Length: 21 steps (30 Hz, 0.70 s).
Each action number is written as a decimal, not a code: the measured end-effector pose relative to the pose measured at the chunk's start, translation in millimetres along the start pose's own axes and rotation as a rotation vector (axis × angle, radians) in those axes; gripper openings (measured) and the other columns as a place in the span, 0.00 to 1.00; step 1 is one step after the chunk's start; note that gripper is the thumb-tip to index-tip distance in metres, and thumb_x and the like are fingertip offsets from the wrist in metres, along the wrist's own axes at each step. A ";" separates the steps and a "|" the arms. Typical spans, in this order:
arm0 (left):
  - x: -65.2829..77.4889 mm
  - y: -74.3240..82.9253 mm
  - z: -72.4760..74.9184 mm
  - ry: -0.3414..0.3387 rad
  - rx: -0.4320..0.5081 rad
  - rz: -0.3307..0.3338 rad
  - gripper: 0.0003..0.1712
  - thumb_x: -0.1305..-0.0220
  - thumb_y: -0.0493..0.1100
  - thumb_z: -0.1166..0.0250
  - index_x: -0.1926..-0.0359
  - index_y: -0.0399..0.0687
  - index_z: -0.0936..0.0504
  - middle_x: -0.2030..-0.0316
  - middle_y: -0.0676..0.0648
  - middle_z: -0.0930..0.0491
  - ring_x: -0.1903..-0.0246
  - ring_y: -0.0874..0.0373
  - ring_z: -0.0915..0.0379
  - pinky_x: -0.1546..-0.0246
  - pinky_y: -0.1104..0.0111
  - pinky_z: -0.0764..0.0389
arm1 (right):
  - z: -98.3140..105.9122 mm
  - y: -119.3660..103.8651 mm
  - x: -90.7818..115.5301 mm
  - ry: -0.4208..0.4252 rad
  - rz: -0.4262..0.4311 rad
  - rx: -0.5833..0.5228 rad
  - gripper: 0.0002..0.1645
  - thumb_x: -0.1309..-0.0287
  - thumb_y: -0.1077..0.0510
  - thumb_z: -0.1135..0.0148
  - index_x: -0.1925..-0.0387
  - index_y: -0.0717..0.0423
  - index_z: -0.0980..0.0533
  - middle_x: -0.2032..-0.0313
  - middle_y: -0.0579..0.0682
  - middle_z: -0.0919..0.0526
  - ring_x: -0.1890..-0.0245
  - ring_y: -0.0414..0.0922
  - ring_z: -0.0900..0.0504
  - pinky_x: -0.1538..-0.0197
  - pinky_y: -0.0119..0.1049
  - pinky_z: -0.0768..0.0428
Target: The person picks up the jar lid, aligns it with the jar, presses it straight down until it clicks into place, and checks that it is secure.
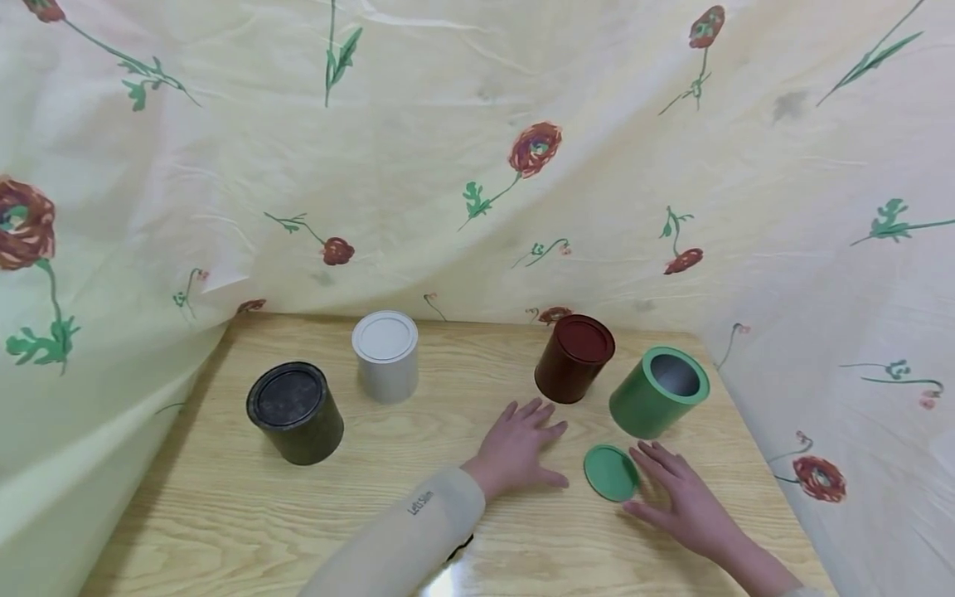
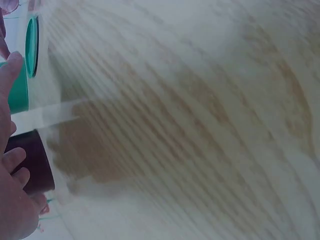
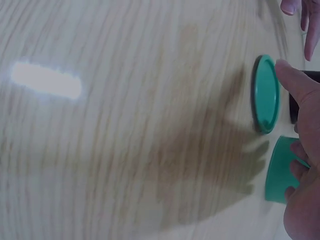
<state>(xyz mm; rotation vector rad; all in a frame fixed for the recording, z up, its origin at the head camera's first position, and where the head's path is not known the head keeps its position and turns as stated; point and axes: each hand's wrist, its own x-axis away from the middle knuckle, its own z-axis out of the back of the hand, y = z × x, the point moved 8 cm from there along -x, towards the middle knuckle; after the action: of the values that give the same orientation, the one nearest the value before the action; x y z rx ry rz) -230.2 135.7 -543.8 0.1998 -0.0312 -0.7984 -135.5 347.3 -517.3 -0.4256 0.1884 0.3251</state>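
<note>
A round green lid (image 1: pixel 612 473) lies flat on the wooden table, between my two hands. Just right of it is my right hand (image 1: pixel 682 502), fingers spread and nothing held; in the head view its fingertips come right at the lid's edge. To the lid's left my left hand (image 1: pixel 518 448) hovers with spread fingers and holds nothing. Behind the lid stands the green can (image 1: pixel 647 406), its top uncovered and its grey inside showing. A dark red can (image 1: pixel 573 361) with its lid on stands beyond my left fingertips. The right wrist view also shows the green lid (image 3: pixel 266 94) near my thumb.
On the left of the table (image 1: pixel 224 514) stand a black can (image 1: pixel 297 414) and, farther back, a white can (image 1: pixel 385 356), both lidded. A flower-printed cloth (image 1: pixel 418 166) hangs behind the table and along its sides.
</note>
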 end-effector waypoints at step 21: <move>-8.8 19.5 -26.0 0.017 0.008 0.013 0.52 0.42 0.82 0.33 0.22 0.67 0.27 0.20 0.52 0.35 0.18 0.53 0.47 0.19 0.52 0.41 | -19.6 28.0 11.6 -0.012 -0.066 -0.029 0.49 0.53 0.49 0.14 0.33 0.66 0.22 0.32 0.73 0.25 0.32 0.79 0.33 0.35 0.84 0.40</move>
<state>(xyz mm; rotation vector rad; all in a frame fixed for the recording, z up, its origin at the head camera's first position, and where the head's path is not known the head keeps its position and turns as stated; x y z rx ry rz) -219.8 159.5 -565.2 0.2142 -0.0198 -0.7837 -136.5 366.0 -548.1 -0.4573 0.1582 0.2659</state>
